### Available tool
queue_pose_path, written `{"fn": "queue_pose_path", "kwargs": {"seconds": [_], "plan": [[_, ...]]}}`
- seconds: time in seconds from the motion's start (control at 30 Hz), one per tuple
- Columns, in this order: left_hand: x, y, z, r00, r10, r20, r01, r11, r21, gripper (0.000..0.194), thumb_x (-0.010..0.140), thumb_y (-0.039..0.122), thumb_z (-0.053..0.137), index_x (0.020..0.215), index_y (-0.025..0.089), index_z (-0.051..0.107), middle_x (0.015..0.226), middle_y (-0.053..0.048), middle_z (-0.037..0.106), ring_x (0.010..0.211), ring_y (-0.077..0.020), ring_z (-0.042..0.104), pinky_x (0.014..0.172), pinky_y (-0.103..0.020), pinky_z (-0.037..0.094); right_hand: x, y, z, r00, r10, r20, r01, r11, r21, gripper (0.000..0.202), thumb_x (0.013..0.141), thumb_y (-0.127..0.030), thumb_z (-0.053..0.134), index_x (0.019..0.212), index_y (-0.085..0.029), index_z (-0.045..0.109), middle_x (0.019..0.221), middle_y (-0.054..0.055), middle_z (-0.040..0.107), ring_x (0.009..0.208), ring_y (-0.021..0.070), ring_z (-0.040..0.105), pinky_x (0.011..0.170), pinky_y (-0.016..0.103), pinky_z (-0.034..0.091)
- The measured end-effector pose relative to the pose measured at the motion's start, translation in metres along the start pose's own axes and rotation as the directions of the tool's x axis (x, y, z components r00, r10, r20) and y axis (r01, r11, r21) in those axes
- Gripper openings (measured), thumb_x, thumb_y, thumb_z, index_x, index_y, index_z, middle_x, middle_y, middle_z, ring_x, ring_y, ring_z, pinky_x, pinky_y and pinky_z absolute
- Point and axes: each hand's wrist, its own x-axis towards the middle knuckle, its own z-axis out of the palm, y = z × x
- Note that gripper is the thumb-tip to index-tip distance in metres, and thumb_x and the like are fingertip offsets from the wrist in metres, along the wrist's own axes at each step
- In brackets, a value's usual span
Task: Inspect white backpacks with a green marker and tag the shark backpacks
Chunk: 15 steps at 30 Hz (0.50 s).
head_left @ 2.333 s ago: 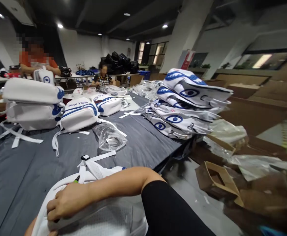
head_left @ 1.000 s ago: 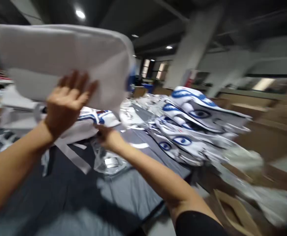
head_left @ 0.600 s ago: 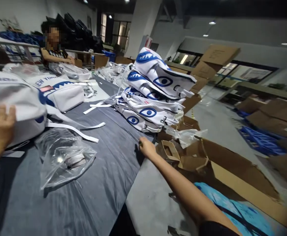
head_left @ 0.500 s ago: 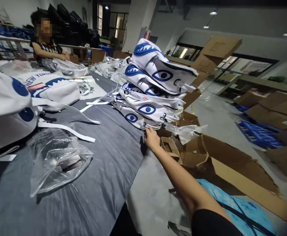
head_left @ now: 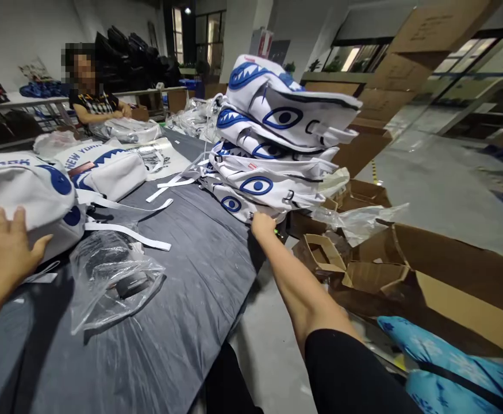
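Observation:
My left hand (head_left: 5, 247) lies with spread fingers against the side of a white bag (head_left: 22, 178) with blue lettering and a blue printed shape. At the table's right edge my right hand (head_left: 263, 225) is closed beside the bottom of a stack of white bags (head_left: 257, 185) printed with blue eyes and teeth. A small dark and green thing shows by its fingers; what they hold is hidden. Between the hands, a clear plastic bag (head_left: 117, 282) with a small dark item inside rests on the grey table cover (head_left: 182, 299). White straps (head_left: 128, 236) trail from the left bags.
Another white bag (head_left: 111, 169) lies further back, near wrapped bags (head_left: 195, 118). A co-worker (head_left: 91, 92) sits across the table. Open cardboard boxes (head_left: 376, 276) and a light-blue patterned item (head_left: 458, 362) stand on the right. Tall stacked cartons (head_left: 402, 75) rise behind.
My left hand has come into view on the white bag at the left. My right hand stays at the stack's base, its fingers more closed. The view has shifted.

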Motion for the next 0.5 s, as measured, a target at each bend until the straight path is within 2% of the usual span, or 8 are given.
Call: {"fn": "queue_pose_path", "kwargs": {"seconds": [0.1, 0.17, 0.2, 0.27, 0.33, 0.37, 0.43, 0.5], "plan": [[-0.004, 0.06, -0.022, 0.994, 0.087, -0.061, -0.086, 0.996, 0.013, 0.075, 0.097, 0.057, 0.035, 0.151, 0.006, 0.025, 0.162, -0.027, 0.013, 0.146, -0.0477, 0.02, 0.11, -0.072, 0.024, -0.035, -0.02, -0.001, 0.996, -0.08, -0.025, 0.081, 0.997, 0.019, 0.027, 0.102, -0.028, 0.052, 0.121, -0.011, 0.059, 0.12, 0.011, 0.062, 0.101, 0.0166, 0.064, 0.089, 0.039, 0.053], [-0.001, 0.108, -0.036, 0.972, 0.206, -0.11, -0.214, 0.975, -0.065, 0.072, 0.099, 0.052, 0.039, 0.15, 0.004, 0.028, 0.161, -0.027, 0.017, 0.147, -0.0458, 0.019, 0.112, -0.069, 0.023, -0.059, -0.036, 0.001, 0.99, -0.131, -0.044, 0.132, 0.991, 0.037, 0.027, 0.1, -0.03, 0.055, 0.12, -0.012, 0.06, 0.119, 0.01, 0.063, 0.1, 0.0172, 0.064, 0.088, 0.04, 0.054], [0.001, 0.135, -0.045, 0.947, 0.288, -0.143, -0.304, 0.947, -0.101, 0.069, 0.1, 0.049, 0.04, 0.151, 0.005, 0.027, 0.162, -0.025, 0.016, 0.148, -0.0442, 0.016, 0.114, -0.068, 0.021, -0.072, -0.043, 0.002, 0.986, -0.155, -0.055, 0.158, 0.986, 0.047, 0.028, 0.099, -0.031, 0.058, 0.12, -0.012, 0.06, 0.118, 0.009, 0.063, 0.099, 0.0178, 0.064, 0.087, 0.04, 0.055], [0.006, 0.194, -0.066, 0.863, 0.455, -0.218, -0.492, 0.854, -0.166, 0.066, 0.1, 0.046, 0.042, 0.153, 0.011, 0.022, 0.165, -0.018, 0.011, 0.151, -0.0392, 0.011, 0.119, -0.064, 0.014, -0.098, -0.057, 0.005, 0.978, -0.196, -0.072, 0.201, 0.978, 0.064, 0.028, 0.097, -0.032, 0.06, 0.118, -0.013, 0.061, 0.115, 0.008, 0.064, 0.097, 0.018, 0.065, 0.085, 0.039, 0.056], [0.009, 0.26, -0.093, 0.753, 0.579, -0.313, -0.648, 0.735, -0.201, 0.072, 0.097, 0.049, 0.049, 0.155, 0.017, 0.021, 0.166, -0.014, 0.011, 0.152, -0.0376, 0.01, 0.12, -0.062, 0.012, -0.127, -0.071, 0.009, 0.97, -0.23, -0.076, 0.236, 0.969, 0.079, 0.024, 0.097, -0.032, 0.06, 0.113, -0.013, 0.063, 0.109, 0.006, 0.066, 0.093, 0.0169, 0.066, 0.081, 0.037, 0.057], [0.01, 0.292, -0.109, 0.701, 0.602, -0.381, -0.698, 0.689, -0.196, 0.073, 0.094, 0.049, 0.053, 0.154, 0.018, 0.025, 0.165, -0.016, 0.014, 0.152, -0.0376, 0.012, 0.121, -0.062, 0.012, -0.144, -0.078, 0.012, 0.966, -0.249, -0.075, 0.255, 0.963, 0.088, 0.022, 0.097, -0.03, 0.061, 0.11, -0.013, 0.064, 0.105, 0.006, 0.067, 0.091, 0.0165, 0.066, 0.078, 0.035, 0.058], [0.009, 0.354, -0.142, 0.581, 0.695, -0.423, -0.798, 0.588, -0.132, 0.074, 0.093, 0.045, 0.056, 0.155, 0.018, 0.025, 0.165, -0.018, 0.014, 0.152, -0.0376, 0.009, 0.121, -0.062, 0.009, -0.181, -0.091, 0.018, 0.952, -0.296, -0.075, 0.303, 0.947, 0.109, 0.013, 0.096, -0.02, 0.058, 0.103, -0.011, 0.065, 0.098, 0.007, 0.069, 0.087, 0.0179, 0.068, 0.073, 0.033, 0.058], [0.007, 0.404, -0.17, 0.491, 0.75, -0.442, -0.854, 0.514, -0.077, 0.076, 0.094, 0.045, 0.055, 0.156, 0.017, 0.021, 0.166, -0.015, 0.01, 0.152, -0.04, 0.004, 0.118, -0.066, 0.005, -0.222, -0.104, 0.025, 0.926, -0.369, -0.081, 0.377, 0.915, 0.141, 0.014, 0.093, -0.007, 0.053, 0.099, -0.008, 0.066, 0.093, 0.012, 0.07, 0.085, 0.0215, 0.069, 0.068, 0.033, 0.058]]}}
